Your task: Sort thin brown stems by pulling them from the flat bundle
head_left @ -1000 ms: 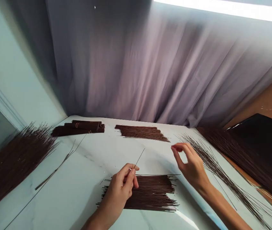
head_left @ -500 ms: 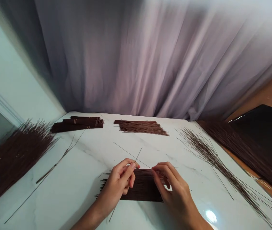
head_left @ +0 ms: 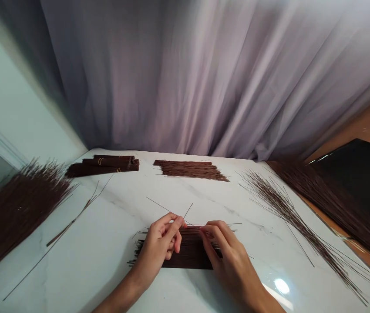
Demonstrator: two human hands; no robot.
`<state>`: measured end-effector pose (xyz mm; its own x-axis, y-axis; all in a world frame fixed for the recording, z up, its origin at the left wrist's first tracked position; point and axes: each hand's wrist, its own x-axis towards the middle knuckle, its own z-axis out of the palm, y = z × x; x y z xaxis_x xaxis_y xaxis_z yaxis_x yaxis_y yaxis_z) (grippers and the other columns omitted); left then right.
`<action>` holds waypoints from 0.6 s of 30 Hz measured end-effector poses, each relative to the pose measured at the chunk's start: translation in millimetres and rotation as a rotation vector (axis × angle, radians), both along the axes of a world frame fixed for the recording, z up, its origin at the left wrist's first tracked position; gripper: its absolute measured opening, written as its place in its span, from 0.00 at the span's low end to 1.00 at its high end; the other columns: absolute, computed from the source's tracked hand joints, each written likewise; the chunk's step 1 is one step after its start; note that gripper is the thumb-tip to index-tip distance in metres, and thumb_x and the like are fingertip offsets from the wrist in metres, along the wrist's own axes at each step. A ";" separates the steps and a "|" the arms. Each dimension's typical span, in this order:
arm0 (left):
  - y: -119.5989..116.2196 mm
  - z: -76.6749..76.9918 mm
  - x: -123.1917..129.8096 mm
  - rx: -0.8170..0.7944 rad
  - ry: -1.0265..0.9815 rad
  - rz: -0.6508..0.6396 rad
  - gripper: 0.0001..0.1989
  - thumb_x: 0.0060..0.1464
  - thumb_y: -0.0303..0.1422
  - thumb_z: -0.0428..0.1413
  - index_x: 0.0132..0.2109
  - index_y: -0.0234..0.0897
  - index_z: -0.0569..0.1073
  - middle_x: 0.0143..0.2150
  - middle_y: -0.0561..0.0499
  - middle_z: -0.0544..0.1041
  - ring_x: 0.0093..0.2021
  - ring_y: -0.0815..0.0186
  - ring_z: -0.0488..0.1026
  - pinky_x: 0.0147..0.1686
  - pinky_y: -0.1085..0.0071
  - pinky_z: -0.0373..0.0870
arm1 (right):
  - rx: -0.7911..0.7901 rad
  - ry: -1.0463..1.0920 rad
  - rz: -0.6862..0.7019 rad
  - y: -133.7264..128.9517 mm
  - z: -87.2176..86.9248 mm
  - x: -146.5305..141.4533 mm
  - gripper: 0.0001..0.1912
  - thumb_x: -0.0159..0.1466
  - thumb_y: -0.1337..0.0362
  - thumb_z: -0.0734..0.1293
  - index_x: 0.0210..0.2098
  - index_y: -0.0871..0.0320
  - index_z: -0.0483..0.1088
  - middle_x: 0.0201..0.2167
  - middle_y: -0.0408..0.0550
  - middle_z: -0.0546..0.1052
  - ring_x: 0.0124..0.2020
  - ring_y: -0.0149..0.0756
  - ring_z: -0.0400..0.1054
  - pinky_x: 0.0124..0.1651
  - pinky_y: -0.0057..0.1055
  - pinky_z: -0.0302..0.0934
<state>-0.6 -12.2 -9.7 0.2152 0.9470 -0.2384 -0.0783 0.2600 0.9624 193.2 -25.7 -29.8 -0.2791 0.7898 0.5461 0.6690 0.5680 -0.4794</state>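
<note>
Head view: L hand [head_left: 160, 238] has its grip closed, thumb & index pinching a short strand [head_left: 188, 210]; the tip pokes up & away to the R, rest mostly hidden by the hand. R hand [head_left: 230, 248] also has its grip closed, fingertips together on a crossing strand [head_left: 159, 204], which slants from upper L down to those fingertips, crossing close to the short strand nr the L hand. Can't tell if the two strands touch.

Both hands are over the near stack [head_left: 188, 254], dark brown thin sticks lying roughly side to side on the white marbled table [head_left: 96, 261]; its middle shows btwn the hands, ragged ends stick out past the L wrist.

Farther back, centre: far stack [head_left: 190, 170], lying flat, w/ uneven ends. L of it, tied rolls [head_left: 109, 164] w/ yellowish bands. Big pile [head_left: 21, 213] at far L, w/ a few loose strands [head_left: 74, 221] btwn it & the hands. On the R, fanned bunch [head_left: 291, 215] runs diag.; beyond it, dark pile [head_left: 331, 204] next to a black sheet [head_left: 364, 182]. Grey-purple curtain [head_left: 172, 78] hangs behind.
</note>
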 end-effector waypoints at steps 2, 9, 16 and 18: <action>-1.2 1.7 -0.2 0.026 0.028 0.011 0.20 0.63 0.52 0.55 0.38 0.38 0.72 0.19 0.61 0.63 0.19 0.75 0.46 0.17 0.81 0.40 | -0.035 0.029 0.002 -0.9 0.4 -0.7 0.07 0.73 0.69 0.59 0.44 0.53 0.66 0.39 0.49 0.73 0.37 0.38 0.71 0.36 0.32 0.68; -4.9 8.1 0.9 0.112 -0.023 0.028 0.18 0.66 0.47 0.53 0.37 0.37 0.72 0.25 0.58 0.67 0.21 0.75 0.48 0.18 0.79 0.42 | -0.423 0.308 0.135 2.8 14.7 1.4 0.09 0.73 0.59 0.61 0.39 0.55 0.69 0.33 0.45 0.72 0.30 0.34 0.66 0.32 0.30 0.61; -18.3 28.6 -3.2 0.058 -0.079 -0.223 0.16 0.65 0.44 0.56 0.34 0.36 0.73 0.19 0.57 0.70 0.20 0.74 0.54 0.21 0.77 0.49 | -1.033 0.542 0.411 13.3 42.4 25.2 0.16 0.67 0.50 0.69 0.38 0.58 0.71 0.28 0.40 0.69 0.25 0.27 0.58 0.27 0.25 0.53; -23.4 32.8 -3.6 0.028 -0.086 -0.410 0.15 0.63 0.42 0.57 0.33 0.36 0.74 0.18 0.57 0.70 0.19 0.74 0.54 0.22 0.76 0.49 | -1.029 0.512 0.456 15.1 51.8 32.7 0.15 0.66 0.51 0.71 0.37 0.59 0.73 0.28 0.40 0.70 0.27 0.28 0.60 0.29 0.25 0.55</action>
<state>-4.2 -35.6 23.0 0.5938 0.7845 -0.1787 -0.0539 0.2604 0.9640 225.9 -10.6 21.9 -0.5782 0.8031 -0.1440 0.1126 -0.0962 -0.9890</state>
